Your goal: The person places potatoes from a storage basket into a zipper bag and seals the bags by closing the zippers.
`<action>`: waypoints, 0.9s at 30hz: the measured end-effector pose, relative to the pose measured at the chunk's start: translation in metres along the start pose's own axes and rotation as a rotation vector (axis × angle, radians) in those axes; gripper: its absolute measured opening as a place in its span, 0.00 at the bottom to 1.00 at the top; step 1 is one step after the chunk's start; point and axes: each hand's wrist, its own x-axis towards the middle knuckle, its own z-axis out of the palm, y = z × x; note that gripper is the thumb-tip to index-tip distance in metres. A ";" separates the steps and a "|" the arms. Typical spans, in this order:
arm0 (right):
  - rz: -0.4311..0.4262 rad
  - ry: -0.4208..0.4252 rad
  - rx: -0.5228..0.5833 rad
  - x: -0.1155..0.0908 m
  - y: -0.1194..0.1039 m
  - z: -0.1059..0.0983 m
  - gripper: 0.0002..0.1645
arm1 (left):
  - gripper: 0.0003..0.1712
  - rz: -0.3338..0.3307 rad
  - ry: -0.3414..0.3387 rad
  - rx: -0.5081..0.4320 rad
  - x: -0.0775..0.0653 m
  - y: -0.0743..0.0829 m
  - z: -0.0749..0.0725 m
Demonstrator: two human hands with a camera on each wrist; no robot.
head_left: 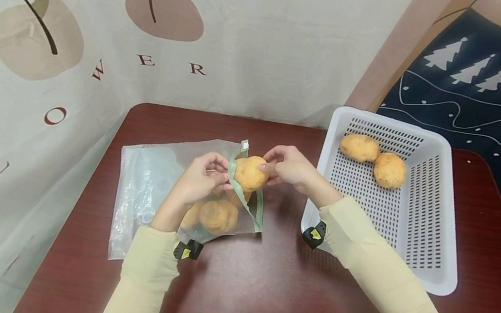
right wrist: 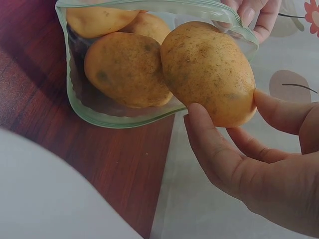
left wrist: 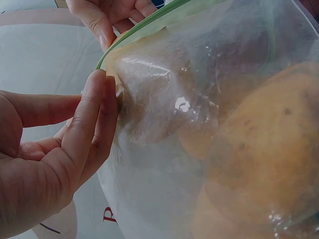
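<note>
A clear zip bag (head_left: 152, 173) with a green-edged mouth lies on the table, its mouth facing right. Several potatoes (right wrist: 127, 69) sit inside it. My left hand (head_left: 203, 179) pinches the bag's rim between thumb and fingers; the left wrist view shows this hand (left wrist: 60, 134) at the green edge (left wrist: 144, 22). With thumb and fingertips, my right hand (head_left: 292, 168) grips one potato (head_left: 251, 173) right at the bag's mouth. In the right wrist view that potato (right wrist: 207, 74) overlaps the opening, beside the potatoes within.
To the right stands a white perforated basket (head_left: 446, 258) with two potatoes (head_left: 360, 148) at its far end. A patterned cloth (head_left: 256, 68) hangs behind the dark red table (head_left: 255, 303). A navy cloth with white trees (head_left: 490, 109) lies beyond the basket.
</note>
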 end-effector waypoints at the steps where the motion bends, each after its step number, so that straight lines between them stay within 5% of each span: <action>1: 0.000 0.000 0.002 0.000 0.000 0.000 0.16 | 0.09 0.000 0.000 0.001 0.000 0.000 0.000; 27: -0.021 -0.015 0.017 0.005 0.002 0.011 0.14 | 0.10 -0.006 0.000 -0.003 -0.002 0.006 -0.002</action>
